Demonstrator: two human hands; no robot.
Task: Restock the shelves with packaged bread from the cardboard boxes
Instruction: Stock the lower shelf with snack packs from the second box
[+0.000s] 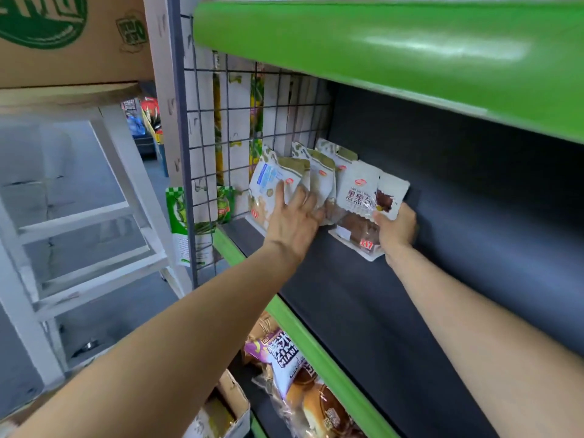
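1. Green-edged store shelving fills the view; the dark shelf runs from centre toward 5 o'clock, with a green shelf overhead at 12 o'clock and a wire grid panel closing its end at 10 o'clock.
2. Bread packets stand in a row at the far end of the dark shelf, just beside the grid (white wrappers, green tops).
3. Left hand presses flat against the front of the leftmost packets, its fingers spread and fairly straight; its grip is released, merely steadying them.
4. Right hand has its grip clenched round the right edge of a brown bread packet, thumb on the front; this packet leans against the row at the right end, its lower edge on the shelf.
5. At 6 o'clock, on the shelf below, lie purple-labelled bread bags; an open cardboard box sits just beside them at 7 o'clock.
6. At 11 o'clock another cardboard box with green print rests on a white frame.
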